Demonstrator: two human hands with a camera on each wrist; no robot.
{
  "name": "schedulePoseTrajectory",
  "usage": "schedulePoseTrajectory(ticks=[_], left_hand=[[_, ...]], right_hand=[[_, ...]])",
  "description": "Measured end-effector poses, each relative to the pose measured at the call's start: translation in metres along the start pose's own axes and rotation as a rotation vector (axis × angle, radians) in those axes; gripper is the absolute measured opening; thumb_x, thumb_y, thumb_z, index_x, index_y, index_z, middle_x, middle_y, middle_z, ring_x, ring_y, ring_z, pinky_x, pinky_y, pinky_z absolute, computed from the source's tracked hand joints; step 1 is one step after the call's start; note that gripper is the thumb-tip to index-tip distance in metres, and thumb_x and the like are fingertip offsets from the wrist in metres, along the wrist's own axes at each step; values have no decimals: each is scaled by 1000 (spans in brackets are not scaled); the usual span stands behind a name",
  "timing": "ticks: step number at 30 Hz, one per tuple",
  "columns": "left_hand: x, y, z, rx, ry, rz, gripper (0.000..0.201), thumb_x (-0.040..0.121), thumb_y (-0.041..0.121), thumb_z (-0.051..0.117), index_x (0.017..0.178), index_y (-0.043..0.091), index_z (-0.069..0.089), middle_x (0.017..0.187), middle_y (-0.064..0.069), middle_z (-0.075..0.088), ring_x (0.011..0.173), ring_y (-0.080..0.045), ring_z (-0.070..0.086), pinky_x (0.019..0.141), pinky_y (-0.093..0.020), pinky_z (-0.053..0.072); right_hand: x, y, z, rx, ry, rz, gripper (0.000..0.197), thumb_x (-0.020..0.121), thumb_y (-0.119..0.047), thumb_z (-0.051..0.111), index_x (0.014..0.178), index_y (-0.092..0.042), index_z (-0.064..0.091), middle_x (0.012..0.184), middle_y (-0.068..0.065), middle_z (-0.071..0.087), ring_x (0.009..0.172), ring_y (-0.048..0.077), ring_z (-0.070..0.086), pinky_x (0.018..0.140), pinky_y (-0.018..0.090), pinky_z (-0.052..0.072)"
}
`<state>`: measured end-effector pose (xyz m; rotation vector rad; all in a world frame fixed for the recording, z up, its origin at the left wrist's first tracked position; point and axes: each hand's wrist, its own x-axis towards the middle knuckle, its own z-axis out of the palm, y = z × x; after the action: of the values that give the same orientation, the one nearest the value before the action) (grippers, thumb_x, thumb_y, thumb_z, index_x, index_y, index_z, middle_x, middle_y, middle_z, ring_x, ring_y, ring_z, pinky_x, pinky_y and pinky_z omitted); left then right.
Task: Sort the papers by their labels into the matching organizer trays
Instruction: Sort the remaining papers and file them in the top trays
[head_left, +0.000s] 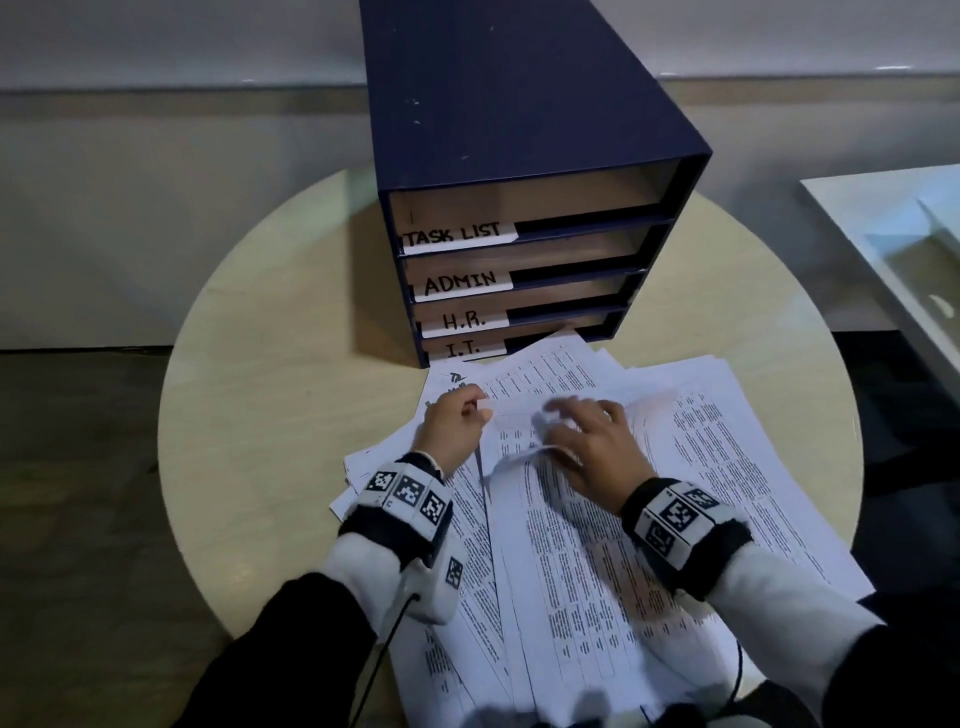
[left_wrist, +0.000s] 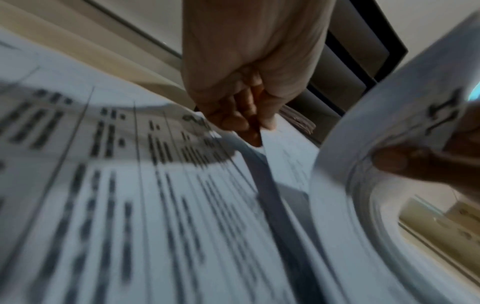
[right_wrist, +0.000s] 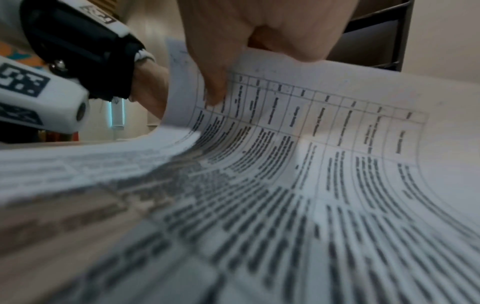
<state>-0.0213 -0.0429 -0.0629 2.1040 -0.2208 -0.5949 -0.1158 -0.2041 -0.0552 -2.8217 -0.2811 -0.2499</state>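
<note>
A dark blue organizer (head_left: 519, 104) stands at the back of the round table, its trays labelled TASK LIST (head_left: 457, 236), ADMIN (head_left: 460, 283), H.R. (head_left: 462, 319) and I.T. (head_left: 462, 349). Several printed sheets (head_left: 649, 545) lie fanned out in front of it. My right hand (head_left: 582, 436) (right_wrist: 221, 82) pinches the top sheet (head_left: 519, 441) (right_wrist: 311, 102) at its far left corner and curls it upward. That curled sheet (left_wrist: 350, 123) shows a handwritten mark, too blurred to read. My left hand (head_left: 457, 423) (left_wrist: 241, 115), fingers curled, pinches a paper edge just left of it.
The beige table (head_left: 260, 364) shows bare wood to the left of the papers and beside the organizer. A white tray-like unit (head_left: 883, 249) stands off the table at the right. The lowest papers overhang the table's near edge.
</note>
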Motion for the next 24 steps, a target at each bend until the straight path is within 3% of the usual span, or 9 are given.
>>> schedulePoseTrajectory(ticks=[2,3,6,9,11,14,18,21,24], left_hand=[[-4,13,-8,-106,-153,54,20,93,3,48,77,15,53,71,1,50,67,-15,45,61,-26,38],[-6,19,-10,-133,-210,64,24,93,3,47,75,17,52,72,1,50,68,-13,46,62,-25,38],[-13,32,-13,-291,-261,20,19,97,17,47,79,19,52,78,2,57,72,-11,54,70,-25,47],[-16,28,-9,-434,-264,-57,10,94,28,50,87,21,52,74,5,64,69,-10,60,81,-33,48],[-16,20,1,-339,-246,-46,15,94,25,53,106,17,53,90,3,68,84,-12,64,88,-35,50],[-13,11,17,-174,-156,-56,35,95,23,47,129,14,47,125,-9,60,114,-28,57,102,-46,43],[-11,26,10,-232,25,-12,36,98,11,40,132,6,48,131,-11,56,121,-25,53,105,-37,40],[-14,45,-5,-287,91,58,32,98,8,40,126,2,52,124,-14,60,116,-29,56,102,-42,44],[-24,74,-24,-367,140,157,31,98,10,39,125,2,52,120,-18,61,110,-33,59,97,-52,46]], right_hand=[[8,-1,-1,-61,-102,87,24,60,-18,75,80,-17,61,113,13,63,96,29,65,86,51,43],[12,-1,0,-48,-147,115,29,61,-12,75,84,-15,58,112,12,62,100,29,63,91,54,40],[24,-2,-4,41,-172,232,18,82,-8,59,99,-8,52,100,7,61,104,25,56,107,44,19],[37,-2,-10,68,-35,335,14,86,-11,54,100,-7,51,95,4,53,104,25,50,103,37,17],[45,-6,-18,136,99,405,16,84,-11,57,99,-5,52,98,8,54,103,25,49,100,36,18],[49,-6,-34,200,233,577,36,80,-18,67,111,-9,51,114,6,53,120,24,39,107,39,16],[35,17,-51,221,367,984,69,76,-18,69,136,-11,35,146,10,29,138,27,23,115,48,15],[20,35,-55,536,442,1103,73,80,-5,62,141,-4,24,144,16,32,130,29,37,108,43,30],[18,37,-72,822,570,966,46,81,0,56,125,-6,40,106,9,54,94,20,51,77,33,42]])
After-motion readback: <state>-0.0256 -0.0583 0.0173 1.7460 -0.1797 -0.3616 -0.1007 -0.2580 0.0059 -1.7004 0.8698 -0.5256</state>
